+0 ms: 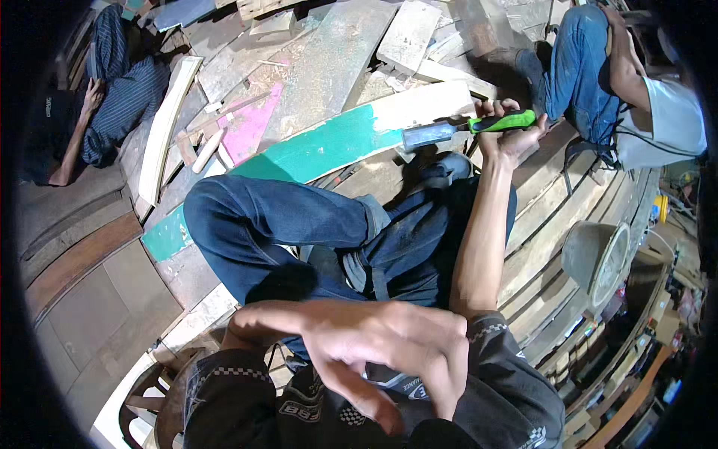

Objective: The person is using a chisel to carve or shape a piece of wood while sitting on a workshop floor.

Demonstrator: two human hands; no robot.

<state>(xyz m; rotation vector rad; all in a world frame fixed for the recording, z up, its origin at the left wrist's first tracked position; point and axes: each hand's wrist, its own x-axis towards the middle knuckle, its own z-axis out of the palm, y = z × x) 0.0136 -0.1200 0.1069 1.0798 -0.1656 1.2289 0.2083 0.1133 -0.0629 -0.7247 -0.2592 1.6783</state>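
My right hand [507, 142] grips a chisel by its green and black handle [516, 119], its wide metal blade [428, 135] pointing left above a long board [303, 150] painted teal and white. My left hand [381, 344] is low in the view, over my dark shirt, slightly blurred, with fingers loosely bent, the thumb apart from them and no object visible in it. My crossed legs in jeans [277, 213] lie between my hands and the board.
Two people sit nearby, one at upper left [120, 112], one at upper right [580, 67]. Scrap boards [329, 45] and a pink piece [247, 127] lie ahead. A bucket [587, 254] stands on slatted planks at right. A curved pale wooden piece [164, 127] lies at left.
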